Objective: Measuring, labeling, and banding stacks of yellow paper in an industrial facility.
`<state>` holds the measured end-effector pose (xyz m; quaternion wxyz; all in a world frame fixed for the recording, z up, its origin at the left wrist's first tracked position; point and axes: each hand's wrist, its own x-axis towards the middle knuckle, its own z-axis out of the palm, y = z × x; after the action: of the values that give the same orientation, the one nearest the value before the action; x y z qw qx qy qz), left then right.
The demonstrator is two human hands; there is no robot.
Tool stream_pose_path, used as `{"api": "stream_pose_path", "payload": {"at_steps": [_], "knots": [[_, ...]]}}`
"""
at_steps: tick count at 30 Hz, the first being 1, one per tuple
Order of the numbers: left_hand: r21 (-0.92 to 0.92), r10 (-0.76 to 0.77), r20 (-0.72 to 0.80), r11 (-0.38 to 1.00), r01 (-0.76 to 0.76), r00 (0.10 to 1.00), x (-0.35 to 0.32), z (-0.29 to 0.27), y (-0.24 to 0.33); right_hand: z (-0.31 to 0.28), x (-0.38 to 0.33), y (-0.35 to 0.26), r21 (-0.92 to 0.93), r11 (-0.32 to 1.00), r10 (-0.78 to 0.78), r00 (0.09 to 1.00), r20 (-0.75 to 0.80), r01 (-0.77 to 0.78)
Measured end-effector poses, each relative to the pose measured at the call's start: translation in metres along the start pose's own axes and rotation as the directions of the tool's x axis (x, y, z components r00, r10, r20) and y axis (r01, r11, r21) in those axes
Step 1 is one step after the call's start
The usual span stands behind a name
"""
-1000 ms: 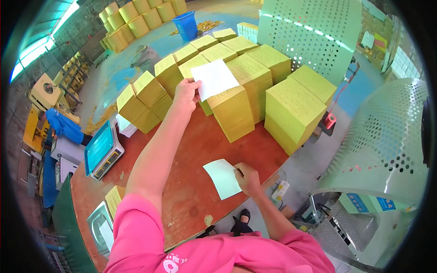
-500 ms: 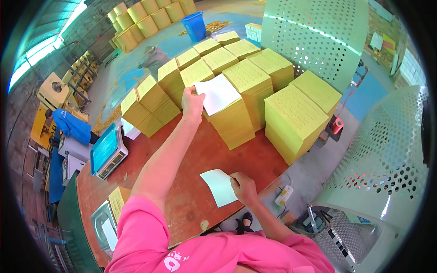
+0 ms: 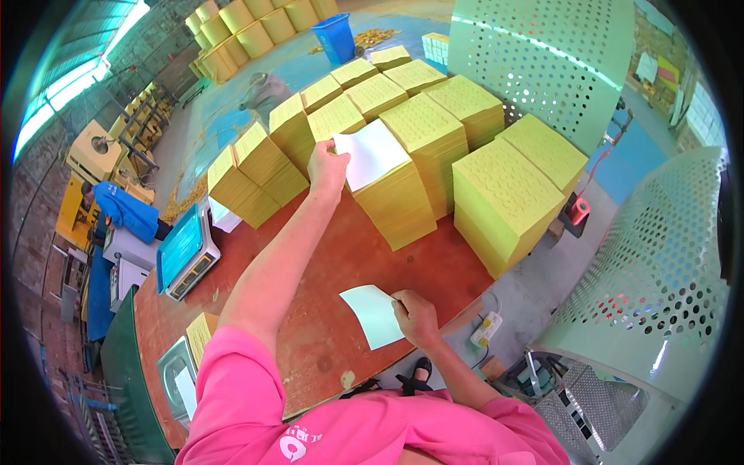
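Note:
My left hand (image 3: 328,167) reaches far out over the brown table (image 3: 341,263) and pinches the near corner of a white sheet (image 3: 372,153) that lies on top of a tall yellow stack (image 3: 397,203). My right hand (image 3: 415,314) stays close to my body at the table's near edge and grips a second pale sheet (image 3: 373,314) by its right side, flat on the tabletop. Both arms wear pink sleeves.
Several yellow paper stacks (image 3: 508,201) crowd the far half of the table. A blue-faced weighing scale (image 3: 184,249) sits at the left. Perforated pale-green metal screens (image 3: 659,271) stand at the right. A power strip (image 3: 484,329) lies on the floor. A blue bin (image 3: 336,39) stands far off.
My left hand has shifted slightly with the white sheet on the stack. The right hand and its pale sheet stay in about the same place.

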<state>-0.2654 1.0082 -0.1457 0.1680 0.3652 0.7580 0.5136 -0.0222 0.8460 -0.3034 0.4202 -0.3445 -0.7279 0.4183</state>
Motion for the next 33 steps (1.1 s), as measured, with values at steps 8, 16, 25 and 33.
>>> {"api": "stream_pose_path", "payload": {"at_steps": [8,16,25,33], "knots": [[0.260,0.129,-0.082,0.960,-0.104,0.988,-0.010,-0.001,0.002,-0.001,-0.003,0.000,0.017,1.000,0.010,1.000,0.000,-0.010],[0.458,0.684,0.029,0.639,-0.618,0.729,0.012,-0.022,0.018,-0.043,0.026,0.035,0.480,0.835,0.308,0.951,-0.001,-0.270],[0.416,0.687,0.373,0.477,-0.774,0.624,0.023,0.030,0.003,-0.036,0.125,0.089,0.034,0.999,-0.013,0.957,-0.290,0.024],[0.258,0.589,0.482,0.612,-0.748,0.648,0.007,0.015,-0.003,-0.030,0.089,0.055,0.159,0.983,0.136,0.940,-0.312,-0.089]]}}
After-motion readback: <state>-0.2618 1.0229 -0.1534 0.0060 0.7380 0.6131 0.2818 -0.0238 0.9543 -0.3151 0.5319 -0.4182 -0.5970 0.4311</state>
